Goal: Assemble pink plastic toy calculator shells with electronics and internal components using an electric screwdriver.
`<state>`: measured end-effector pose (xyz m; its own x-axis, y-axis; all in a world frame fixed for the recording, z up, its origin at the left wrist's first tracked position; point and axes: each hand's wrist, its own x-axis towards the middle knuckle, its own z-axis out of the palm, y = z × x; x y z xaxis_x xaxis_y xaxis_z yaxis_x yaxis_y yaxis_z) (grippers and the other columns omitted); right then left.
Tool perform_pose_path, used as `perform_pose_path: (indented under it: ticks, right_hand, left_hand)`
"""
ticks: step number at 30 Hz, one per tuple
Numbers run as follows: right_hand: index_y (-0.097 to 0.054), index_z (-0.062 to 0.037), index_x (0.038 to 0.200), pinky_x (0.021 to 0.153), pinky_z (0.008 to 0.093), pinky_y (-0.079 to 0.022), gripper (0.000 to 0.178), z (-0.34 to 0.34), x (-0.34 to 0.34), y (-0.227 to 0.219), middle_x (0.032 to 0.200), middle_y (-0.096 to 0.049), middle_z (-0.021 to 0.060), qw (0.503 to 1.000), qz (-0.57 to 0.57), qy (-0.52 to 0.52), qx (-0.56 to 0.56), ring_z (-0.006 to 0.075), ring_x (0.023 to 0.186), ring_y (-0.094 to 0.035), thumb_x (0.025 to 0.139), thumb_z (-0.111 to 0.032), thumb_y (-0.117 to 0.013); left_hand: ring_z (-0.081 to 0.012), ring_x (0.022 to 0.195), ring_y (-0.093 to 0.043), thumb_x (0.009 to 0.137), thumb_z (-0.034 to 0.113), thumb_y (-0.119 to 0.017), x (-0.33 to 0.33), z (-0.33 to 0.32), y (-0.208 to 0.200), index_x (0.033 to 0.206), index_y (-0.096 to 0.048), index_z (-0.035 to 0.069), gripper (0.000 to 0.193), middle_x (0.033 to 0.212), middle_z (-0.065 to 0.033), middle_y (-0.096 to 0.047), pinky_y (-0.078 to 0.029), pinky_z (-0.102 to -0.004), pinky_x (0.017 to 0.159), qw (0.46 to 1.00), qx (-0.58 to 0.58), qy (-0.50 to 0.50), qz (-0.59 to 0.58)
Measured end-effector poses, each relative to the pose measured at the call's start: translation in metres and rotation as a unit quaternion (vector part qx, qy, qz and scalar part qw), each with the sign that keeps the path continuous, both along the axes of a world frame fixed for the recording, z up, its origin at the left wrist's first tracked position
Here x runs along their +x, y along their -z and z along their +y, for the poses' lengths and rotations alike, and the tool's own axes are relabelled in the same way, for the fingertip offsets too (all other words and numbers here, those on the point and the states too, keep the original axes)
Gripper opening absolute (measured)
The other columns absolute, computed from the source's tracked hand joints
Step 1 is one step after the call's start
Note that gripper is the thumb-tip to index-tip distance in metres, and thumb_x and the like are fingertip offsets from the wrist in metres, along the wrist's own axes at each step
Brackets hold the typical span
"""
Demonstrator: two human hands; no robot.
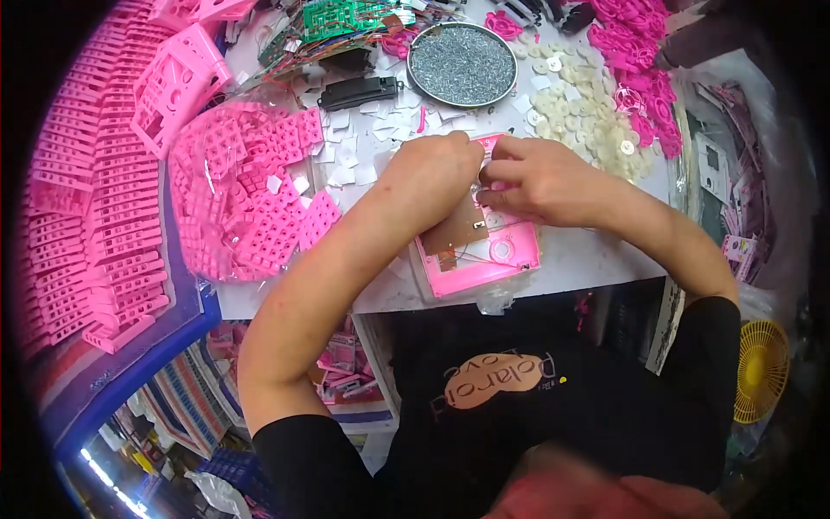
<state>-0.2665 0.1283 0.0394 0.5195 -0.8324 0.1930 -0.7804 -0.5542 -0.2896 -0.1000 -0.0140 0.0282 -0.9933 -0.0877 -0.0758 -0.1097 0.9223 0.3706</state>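
Observation:
A pink plastic casing (519, 251) lies open side up on the worktable in front of me. A brown circuit board (454, 229) sits in its left part, with thin wires at its lower edge and a round pink ring (501, 251) to the right. My left hand (437, 173) is bent over the casing's upper left, its fingertips mostly hidden behind the hand. From the right, my right hand (540, 182) reaches over the casing's upper part, fingers curled and thumb close to them. Both hands are closed, but what their fingertips hold is too small or covered to make out.
A round tray of small metal screws (462, 65) stands beyond my hands. A bag of pink button pieces (251, 190) is at left, beside stacked pink casings (112, 190). White discs (579, 112) and pink parts (635, 52) lie at right. Green circuit boards (346, 19) are at the back.

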Motion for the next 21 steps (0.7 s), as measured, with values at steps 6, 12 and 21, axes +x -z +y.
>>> perform_pose_path:
  ticks: [6,12,21]
  right_hand:
    - [-0.075,-0.0095,0.09,0.071,0.0379,-0.053,0.016,-0.016,0.001,0.0,0.088,-0.061,0.0015,1.0,0.021,-0.012,0.015,0.0251,0.099,-0.057,0.079,-0.019,-0.069]
    - [-0.074,-0.0085,0.093,0.078,0.0394,-0.052,0.018,-0.016,-0.015,-0.005,0.091,-0.064,0.0038,0.993,-0.073,-0.004,0.09,0.0281,0.098,-0.058,0.081,-0.021,-0.07]
    - [-0.068,-0.0145,0.108,0.08,0.0422,-0.048,0.032,0.013,0.018,0.018,0.106,-0.06,0.0054,0.987,-0.038,0.156,0.011,0.0284,0.102,-0.055,0.077,-0.021,-0.072]
  left_hand:
    - [-0.0372,0.084,-0.066,0.089,0.013,-0.058,0.002,-0.006,0.011,0.098,-0.062,0.004,0.013,0.093,-0.0152,-0.065,-0.055,-0.0466,0.074,0.999,0.029,-0.002,0.034]
    - [-0.0384,0.089,-0.065,0.088,0.011,-0.059,0.007,-0.008,0.017,0.099,-0.062,0.003,0.014,0.092,-0.016,-0.065,-0.053,-0.0471,0.079,0.993,0.084,-0.008,0.087]
    - [-0.0379,0.093,-0.065,0.089,0.008,-0.058,0.008,-0.001,0.011,0.109,-0.064,0.002,0.021,0.098,-0.0182,-0.067,-0.053,-0.046,0.081,0.988,0.11,-0.041,0.102]
